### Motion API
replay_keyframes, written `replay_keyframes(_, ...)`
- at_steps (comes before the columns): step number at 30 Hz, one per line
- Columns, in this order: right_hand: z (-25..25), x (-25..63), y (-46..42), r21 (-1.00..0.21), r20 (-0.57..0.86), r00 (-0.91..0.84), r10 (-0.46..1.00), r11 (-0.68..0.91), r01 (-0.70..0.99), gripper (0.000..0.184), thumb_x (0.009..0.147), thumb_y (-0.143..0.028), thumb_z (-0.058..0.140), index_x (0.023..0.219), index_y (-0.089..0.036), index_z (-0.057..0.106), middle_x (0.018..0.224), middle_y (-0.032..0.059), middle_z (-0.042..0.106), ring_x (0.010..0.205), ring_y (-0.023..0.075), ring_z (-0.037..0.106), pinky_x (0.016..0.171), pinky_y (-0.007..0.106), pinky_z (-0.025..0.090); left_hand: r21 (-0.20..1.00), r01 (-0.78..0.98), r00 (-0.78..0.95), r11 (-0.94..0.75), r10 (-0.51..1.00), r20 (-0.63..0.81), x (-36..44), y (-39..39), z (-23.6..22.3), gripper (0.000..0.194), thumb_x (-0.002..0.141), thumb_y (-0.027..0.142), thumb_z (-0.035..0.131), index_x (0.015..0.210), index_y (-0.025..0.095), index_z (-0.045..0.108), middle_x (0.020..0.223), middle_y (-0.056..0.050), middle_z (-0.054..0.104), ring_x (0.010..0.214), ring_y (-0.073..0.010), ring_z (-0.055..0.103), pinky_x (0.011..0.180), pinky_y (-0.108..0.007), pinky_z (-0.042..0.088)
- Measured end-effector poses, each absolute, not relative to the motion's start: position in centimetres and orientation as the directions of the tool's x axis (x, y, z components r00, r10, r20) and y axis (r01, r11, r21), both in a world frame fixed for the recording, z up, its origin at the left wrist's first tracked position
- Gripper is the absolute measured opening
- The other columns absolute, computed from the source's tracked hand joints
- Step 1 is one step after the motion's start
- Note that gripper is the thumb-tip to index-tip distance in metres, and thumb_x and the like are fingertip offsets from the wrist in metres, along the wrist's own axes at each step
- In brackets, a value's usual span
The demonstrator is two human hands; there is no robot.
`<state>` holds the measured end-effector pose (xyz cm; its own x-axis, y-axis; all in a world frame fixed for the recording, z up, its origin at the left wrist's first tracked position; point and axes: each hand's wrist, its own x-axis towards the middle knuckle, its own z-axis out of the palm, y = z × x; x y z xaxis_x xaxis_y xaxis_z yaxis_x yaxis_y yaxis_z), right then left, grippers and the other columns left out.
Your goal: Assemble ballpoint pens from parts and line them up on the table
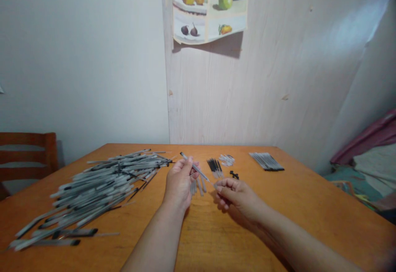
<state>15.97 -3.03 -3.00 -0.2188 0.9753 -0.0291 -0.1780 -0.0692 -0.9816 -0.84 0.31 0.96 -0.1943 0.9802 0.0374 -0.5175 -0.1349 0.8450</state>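
Observation:
My left hand (180, 180) is closed around a clear pen barrel (194, 167) that slants from upper left to lower right. Close beside it, my right hand (232, 193) is closed in a pinch at the barrel's lower end; what it pinches is too small to make out. A few more clear barrels (199, 187) lie on the table just under my hands. A big heap of pens (99, 185) covers the left side of the wooden table (309, 206).
Beyond my hands lie a small bunch of black refills (214, 166), clear small parts (227, 160) and a black cap (234, 175). A neat row of pens (266, 161) sits at the far right. A wooden chair (27, 152) stands left; bedding (368, 160) right.

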Motion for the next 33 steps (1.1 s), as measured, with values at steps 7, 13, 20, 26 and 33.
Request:
replay_keyframes(7,-3.3,15.4,-3.2,-0.984,0.002,-0.235,0.972,-0.04,-0.176,0.035,0.073,-0.047,0.074,0.079,-0.017,0.057,0.061,-0.0009,0.057,0.049,0.0083,0.046,0.05,0.025,0.035,0.864,-0.485,-0.181,-0.133,0.982,0.05,-0.5,0.3,0.6,0.042,0.064,0.046,0.081,0.087,0.016,0.064,0.082,-0.005,0.068,0.068,-0.0091,0.06,0.063,-0.02,0.047)
replay_keyframes(13,-3.7,15.4,-2.9,-0.981,0.016,-0.233,0.972,-0.03,-0.193,0.033,0.075,-0.045,0.073,0.081,-0.017,0.058,0.063,-0.0006,0.058,0.051,0.0084,0.047,0.051,0.025,0.036,0.874,-0.467,-0.174,-0.137,0.983,0.061,-0.4,0.4,0.3,0.038,0.067,0.045,0.078,0.086,0.015,0.064,0.083,-0.005,0.068,0.067,-0.0095,0.06,0.061,-0.02,0.047)
replay_keyframes(20,-4.1,15.4,-2.8,-0.977,0.04,-0.231,0.972,-0.01,-0.211,0.032,0.077,-0.044,0.072,0.084,-0.017,0.057,0.062,-0.0015,0.057,0.049,0.0081,0.045,0.051,0.025,0.035,0.885,-0.449,-0.151,-0.122,0.987,0.06,-0.2,0.3,0.2,0.037,0.07,0.046,0.076,0.089,0.016,0.064,0.086,-0.006,0.068,0.074,-0.0118,0.063,0.064,-0.02,0.048)
replay_keyframes(26,-3.8,15.4,-2.8,-0.975,0.027,-0.212,0.977,-0.021,-0.221,0.034,0.073,-0.044,0.074,0.085,-0.018,0.057,0.064,-0.001,0.058,0.051,0.0087,0.048,0.052,0.025,0.037,0.907,-0.409,-0.122,-0.103,0.991,0.058,0.2,0.1,-0.2,0.034,0.076,0.045,0.072,0.091,0.017,0.063,0.089,-0.006,0.069,0.075,-0.0107,0.062,0.064,-0.019,0.048)
replay_keyframes(33,-3.0,15.4,-3.1,-0.971,0.037,-0.187,0.982,-0.008,-0.238,0.032,0.072,-0.042,0.074,0.084,-0.017,0.057,0.064,-0.002,0.057,0.052,0.0089,0.048,0.053,0.025,0.036,0.927,-0.363,-0.105,-0.094,0.993,0.059,0.4,-0.2,0.3,0.027,0.081,0.039,0.067,0.092,0.016,0.061,0.086,-0.006,0.069,0.075,-0.0107,0.063,0.067,-0.021,0.05)
